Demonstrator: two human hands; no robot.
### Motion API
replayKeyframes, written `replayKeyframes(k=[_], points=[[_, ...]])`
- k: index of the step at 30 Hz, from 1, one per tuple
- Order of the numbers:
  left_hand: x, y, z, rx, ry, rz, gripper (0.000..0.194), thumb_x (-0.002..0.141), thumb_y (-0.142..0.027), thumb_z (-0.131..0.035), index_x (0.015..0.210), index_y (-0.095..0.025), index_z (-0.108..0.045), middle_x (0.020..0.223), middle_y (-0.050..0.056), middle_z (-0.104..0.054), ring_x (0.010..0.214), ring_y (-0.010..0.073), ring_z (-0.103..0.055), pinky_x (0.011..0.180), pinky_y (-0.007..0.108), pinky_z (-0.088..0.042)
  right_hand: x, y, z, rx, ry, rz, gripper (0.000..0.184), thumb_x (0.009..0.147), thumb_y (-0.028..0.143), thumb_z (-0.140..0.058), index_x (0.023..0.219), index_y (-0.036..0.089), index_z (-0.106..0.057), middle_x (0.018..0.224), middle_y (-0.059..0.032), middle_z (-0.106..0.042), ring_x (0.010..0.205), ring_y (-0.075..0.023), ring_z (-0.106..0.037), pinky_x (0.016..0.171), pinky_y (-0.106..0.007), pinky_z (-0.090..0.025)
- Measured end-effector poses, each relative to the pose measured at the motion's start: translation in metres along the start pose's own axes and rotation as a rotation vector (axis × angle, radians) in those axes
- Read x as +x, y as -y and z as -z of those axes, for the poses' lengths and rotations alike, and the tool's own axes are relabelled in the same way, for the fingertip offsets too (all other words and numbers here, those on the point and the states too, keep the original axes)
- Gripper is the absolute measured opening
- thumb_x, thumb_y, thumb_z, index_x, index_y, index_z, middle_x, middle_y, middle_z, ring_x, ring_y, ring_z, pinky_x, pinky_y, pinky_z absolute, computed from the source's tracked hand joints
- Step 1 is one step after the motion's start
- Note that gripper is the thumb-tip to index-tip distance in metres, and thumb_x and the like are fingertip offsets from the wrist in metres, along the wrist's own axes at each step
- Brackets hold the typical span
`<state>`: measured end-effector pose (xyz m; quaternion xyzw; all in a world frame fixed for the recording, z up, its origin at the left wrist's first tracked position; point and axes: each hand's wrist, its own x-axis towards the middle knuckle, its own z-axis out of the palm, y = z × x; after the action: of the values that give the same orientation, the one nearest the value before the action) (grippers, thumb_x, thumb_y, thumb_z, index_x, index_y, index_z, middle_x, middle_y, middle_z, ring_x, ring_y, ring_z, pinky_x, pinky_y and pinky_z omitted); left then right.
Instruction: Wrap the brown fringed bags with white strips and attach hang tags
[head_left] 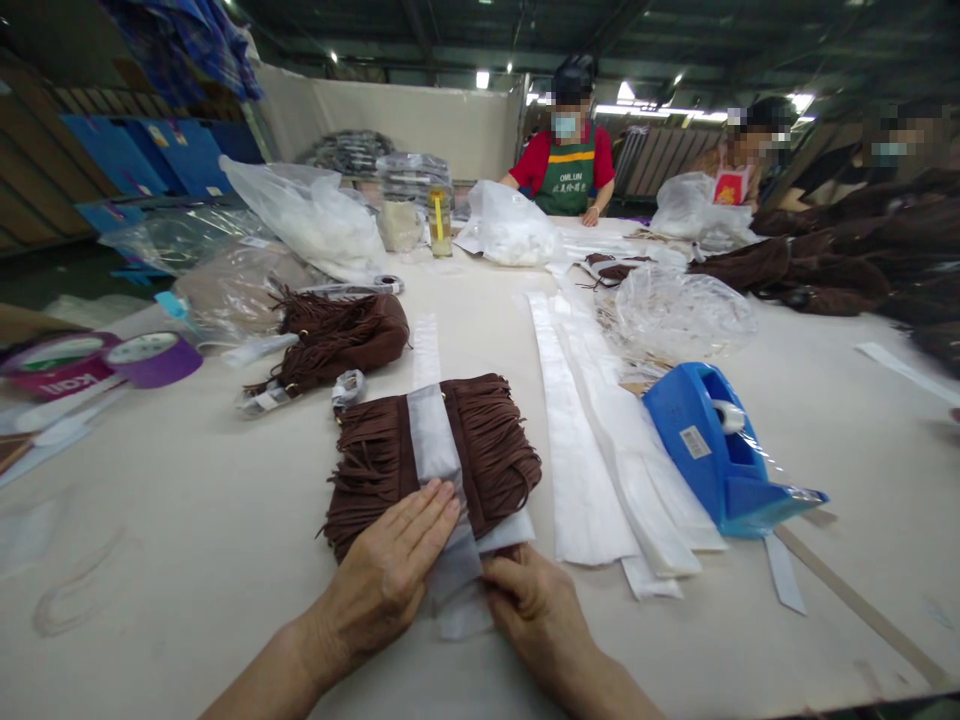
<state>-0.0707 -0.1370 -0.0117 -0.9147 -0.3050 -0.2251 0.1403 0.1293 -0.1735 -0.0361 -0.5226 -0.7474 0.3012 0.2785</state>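
A brown fringed bag (487, 445) lies on the table in front of me, with a strip of white paper (431, 440) running over its middle. My left hand (394, 565) rests flat on the bag's near edge, fingers stretched out over the strip. My right hand (536, 605) is closed, pinching the near end of the white paper just below the bag. A second brown fringed bag (337, 340) lies further back on the left.
A blue tape dispenser (716, 450) stands to the right, beside a stack of white paper strips (592, 440). Tape rolls (154, 358) lie at left. Plastic bags (307, 215) and brown bags (825, 260) crowd the far side, where other people sit.
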Motion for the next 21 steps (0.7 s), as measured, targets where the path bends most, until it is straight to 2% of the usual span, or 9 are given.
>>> replayKeyframes(k=[4,7,9,15,21], points=[[-0.004,-0.001,-0.005,-0.002,-0.018,0.015,0.059,0.075,0.002,-0.026,0.133,-0.007,-0.035,0.129,0.018,-0.048,0.127,0.0268,-0.035,0.091,0.042,-0.048,-0.002,-0.002,-0.011,-0.168,-0.157,0.272,0.027,0.074,0.007,-0.045,0.075,0.023,-0.066,0.065,-0.0013,-0.055,0.059,-0.0127,-0.053,0.050,-0.020,-0.036],[-0.005,-0.003,-0.006,0.021,-0.009,0.012,0.055,0.080,-0.001,-0.026,0.133,-0.011,-0.036,0.130,0.018,-0.047,0.127,0.0285,-0.034,0.091,0.042,-0.048,0.000,0.000,-0.015,-0.293,-0.303,0.456,0.032,0.086,0.013,-0.036,0.067,0.018,-0.061,0.060,-0.0024,-0.051,0.052,-0.0124,-0.045,0.046,-0.022,-0.032],[-0.006,-0.003,-0.007,0.039,-0.004,0.018,0.052,0.082,-0.002,-0.026,0.133,-0.011,-0.037,0.130,0.019,-0.046,0.127,0.0295,-0.033,0.091,0.043,-0.048,0.003,0.002,-0.014,-0.294,-0.366,0.556,0.036,0.090,0.014,-0.031,0.067,0.017,-0.059,0.062,-0.0041,-0.054,0.052,-0.0127,-0.043,0.046,-0.023,-0.032],[-0.008,-0.001,-0.011,0.111,-0.042,0.009,0.048,0.084,-0.004,-0.024,0.128,-0.012,-0.044,0.126,0.019,-0.050,0.126,0.0301,-0.035,0.089,0.041,-0.049,0.008,0.012,-0.006,-0.166,-0.352,0.780,0.034,0.091,0.009,-0.030,0.075,0.011,-0.060,0.064,-0.0072,-0.060,0.051,-0.0124,-0.044,0.046,-0.023,-0.036],[-0.010,-0.003,-0.018,0.130,-0.062,0.003,0.048,0.083,-0.003,-0.026,0.128,-0.010,-0.044,0.133,0.023,-0.041,0.126,0.0345,-0.033,0.089,0.046,-0.048,0.007,0.015,-0.009,-0.239,-0.413,0.851,0.037,0.084,-0.004,-0.033,0.061,0.012,-0.058,0.053,-0.0042,-0.058,0.042,-0.0106,-0.040,0.037,-0.022,-0.032]])
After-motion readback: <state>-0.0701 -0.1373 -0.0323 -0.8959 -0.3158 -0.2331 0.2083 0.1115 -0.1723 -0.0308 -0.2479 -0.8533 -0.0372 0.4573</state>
